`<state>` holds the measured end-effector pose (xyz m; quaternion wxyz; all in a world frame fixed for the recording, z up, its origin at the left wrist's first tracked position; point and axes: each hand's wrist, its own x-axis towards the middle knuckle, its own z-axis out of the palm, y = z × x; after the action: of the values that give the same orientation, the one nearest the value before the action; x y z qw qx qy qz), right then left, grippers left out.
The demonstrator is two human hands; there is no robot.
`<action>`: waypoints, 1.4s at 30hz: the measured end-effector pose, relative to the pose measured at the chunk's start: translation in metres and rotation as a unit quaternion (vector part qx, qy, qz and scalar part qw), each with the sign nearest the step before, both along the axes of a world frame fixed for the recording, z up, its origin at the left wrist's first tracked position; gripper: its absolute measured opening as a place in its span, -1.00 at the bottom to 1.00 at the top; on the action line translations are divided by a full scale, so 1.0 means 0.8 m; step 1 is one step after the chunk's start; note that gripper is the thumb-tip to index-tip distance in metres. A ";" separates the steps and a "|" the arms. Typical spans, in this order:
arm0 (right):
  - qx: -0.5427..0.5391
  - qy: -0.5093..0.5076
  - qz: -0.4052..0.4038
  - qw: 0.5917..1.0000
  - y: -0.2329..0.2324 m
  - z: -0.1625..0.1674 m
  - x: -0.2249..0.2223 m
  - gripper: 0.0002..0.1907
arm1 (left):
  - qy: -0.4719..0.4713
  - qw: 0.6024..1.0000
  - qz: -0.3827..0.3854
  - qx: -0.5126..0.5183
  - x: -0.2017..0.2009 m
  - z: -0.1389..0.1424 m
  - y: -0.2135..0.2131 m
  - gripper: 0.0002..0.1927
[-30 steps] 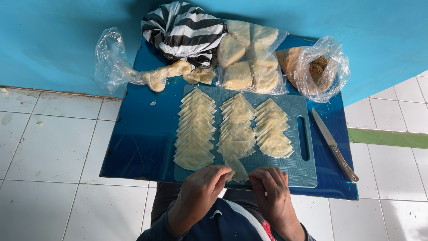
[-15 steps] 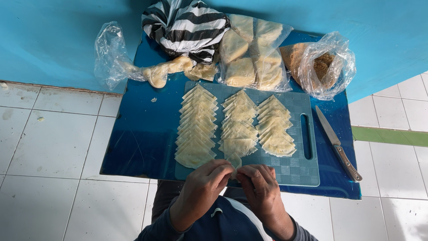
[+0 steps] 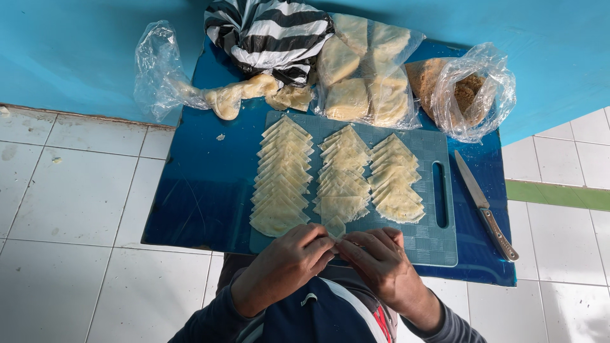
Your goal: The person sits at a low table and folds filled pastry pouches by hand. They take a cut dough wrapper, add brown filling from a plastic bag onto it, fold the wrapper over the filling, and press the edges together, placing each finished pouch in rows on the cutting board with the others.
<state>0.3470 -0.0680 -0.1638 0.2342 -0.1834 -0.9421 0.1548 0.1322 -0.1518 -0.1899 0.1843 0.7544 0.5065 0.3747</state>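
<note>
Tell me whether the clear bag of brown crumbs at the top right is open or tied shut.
Open: the clear bag has its mouth spread wide, so the brown crumbs inside show uncovered, with no knot visible.

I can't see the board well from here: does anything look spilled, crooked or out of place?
Mostly tidy. Three neat rows of folded wrappers lie on the cutting board. One small pale scrap lies loose on the blue mat, left of the board. The knife lies apart, to the right.

My left hand (image 3: 289,263) and right hand (image 3: 381,263) now meet, fingers (image 3: 324,244) pinching a pastry piece (image 3: 335,227) previously lying flat.
</note>
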 end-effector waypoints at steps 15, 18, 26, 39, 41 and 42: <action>0.036 0.026 -0.008 0.999 -0.001 -0.011 -0.003 -0.53 | -0.010 1.000 -0.023 0.010 -0.003 0.004 0.002 -0.70; 0.052 0.019 -0.027 0.998 -0.005 -0.017 -0.004 -0.56 | 0.010 1.000 0.010 0.017 0.002 0.005 -0.003 -0.79; -0.049 0.036 -0.087 0.994 -0.023 -0.023 -0.002 -0.76 | -0.002 0.998 0.051 -0.030 0.018 0.009 -0.015 -0.87; -0.032 0.002 -0.039 0.999 -0.023 -0.013 -0.005 -0.63 | -0.069 0.989 0.075 -0.103 0.013 0.014 0.000 -0.86; -0.077 -0.010 -0.053 0.996 -0.015 -0.015 -0.008 -0.71 | -0.049 0.994 0.078 -0.063 0.013 0.010 -0.005 -0.87; -0.098 -0.014 -0.061 0.993 -0.012 -0.016 -0.009 -0.75 | -0.040 0.996 0.070 -0.046 0.013 0.009 -0.007 -0.86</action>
<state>0.3397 -0.0778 -0.1764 0.2104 -0.2647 -0.9127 0.2295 0.1423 -0.1573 -0.1829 0.2120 0.6921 0.5671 0.3930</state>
